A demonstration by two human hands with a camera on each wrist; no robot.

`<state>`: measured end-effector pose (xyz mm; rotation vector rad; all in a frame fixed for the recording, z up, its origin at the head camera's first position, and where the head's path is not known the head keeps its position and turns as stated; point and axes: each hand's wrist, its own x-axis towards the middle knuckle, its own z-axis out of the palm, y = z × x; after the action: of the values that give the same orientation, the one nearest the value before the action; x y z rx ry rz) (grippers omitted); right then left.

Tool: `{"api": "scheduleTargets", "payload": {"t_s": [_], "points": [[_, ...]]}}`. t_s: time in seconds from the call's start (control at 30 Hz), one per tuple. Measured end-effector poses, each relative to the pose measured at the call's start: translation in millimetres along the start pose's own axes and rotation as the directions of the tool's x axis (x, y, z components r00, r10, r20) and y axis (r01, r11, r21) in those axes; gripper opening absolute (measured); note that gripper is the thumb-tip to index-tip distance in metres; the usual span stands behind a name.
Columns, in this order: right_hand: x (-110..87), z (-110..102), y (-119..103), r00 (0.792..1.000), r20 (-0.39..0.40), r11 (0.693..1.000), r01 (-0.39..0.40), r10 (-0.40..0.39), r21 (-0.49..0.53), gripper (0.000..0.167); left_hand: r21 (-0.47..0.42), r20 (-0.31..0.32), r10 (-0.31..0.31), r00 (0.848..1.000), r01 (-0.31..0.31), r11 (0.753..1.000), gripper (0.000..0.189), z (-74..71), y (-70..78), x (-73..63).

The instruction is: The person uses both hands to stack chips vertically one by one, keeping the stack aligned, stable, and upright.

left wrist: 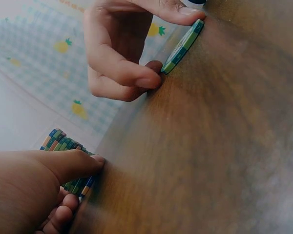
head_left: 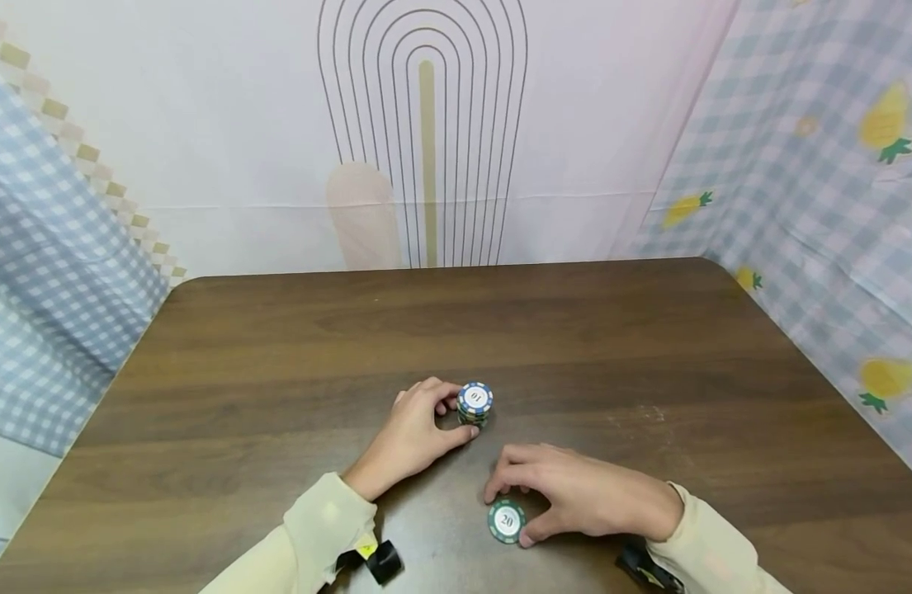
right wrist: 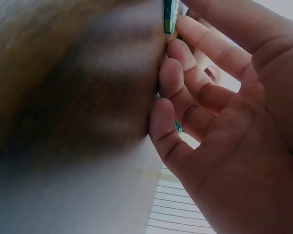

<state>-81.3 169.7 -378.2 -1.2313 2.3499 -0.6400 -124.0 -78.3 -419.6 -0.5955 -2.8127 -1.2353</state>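
Observation:
Near the middle of the table, my left hand [head_left: 414, 433] holds a stack of poker chips [head_left: 474, 399] between thumb and fingers. A blue-and-white chip marked 10 lies on top. From the left wrist, the stack's edges [left wrist: 63, 140] show green, blue, orange and brown colours, partly covered by the thumb. Closer to me and to the right, my right hand [head_left: 582, 493] holds a green poker chip [head_left: 507, 521] marked 20 by its edge, thumb on one side and fingertips on the other. In the left wrist view this chip [left wrist: 184, 46] lies low at the table surface.
The brown wooden table [head_left: 277, 355] extends around both hands. A white cloth with arch lines [head_left: 597, 124] hangs behind it, and checked cloths stand at the left [head_left: 69, 231] and right [head_left: 819, 206] edges. Dark straps [head_left: 385, 563] sit at the cuffs.

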Motion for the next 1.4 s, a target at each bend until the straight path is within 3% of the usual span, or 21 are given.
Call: {"api": "scheduleTargets", "payload": {"t_s": [0.23,0.53,0.83,1.17,1.4], "points": [[3.7,1.0,-1.2,1.0,0.006,0.999,0.02,-0.02,-0.031,0.037,0.004,0.001,-0.012,1.0,0.012,1.0,0.038,-1.7,-1.5,-1.1],[6.3,3.2,-6.6,0.999,0.035,0.989,0.033,-0.028,-0.145,0.035,0.0,0.012,-0.029,1.0,0.029,1.0,0.037,-2.1,-4.0,-3.0],[3.3,3.3,-13.5,0.996,0.031,0.948,0.086,-0.08,-0.307,0.034,-0.001,0.006,-0.029,1.0,0.029,1.0,0.038,-1.6,-5.1,-3.8],[0.4,10.0,-15.3,0.989,-0.056,0.932,0.108,-0.136,-0.347,0.036,-0.006,0.02,-0.018,1.0,0.018,1.0,0.039,-0.8,-2.6,-1.4],[-1.8,8.8,-13.3,0.991,-0.07,0.939,0.083,-0.112,-0.334,0.037,0.003,0.016,-0.004,1.0,0.004,1.0,0.039,0.5,-0.7,0.1]]}}
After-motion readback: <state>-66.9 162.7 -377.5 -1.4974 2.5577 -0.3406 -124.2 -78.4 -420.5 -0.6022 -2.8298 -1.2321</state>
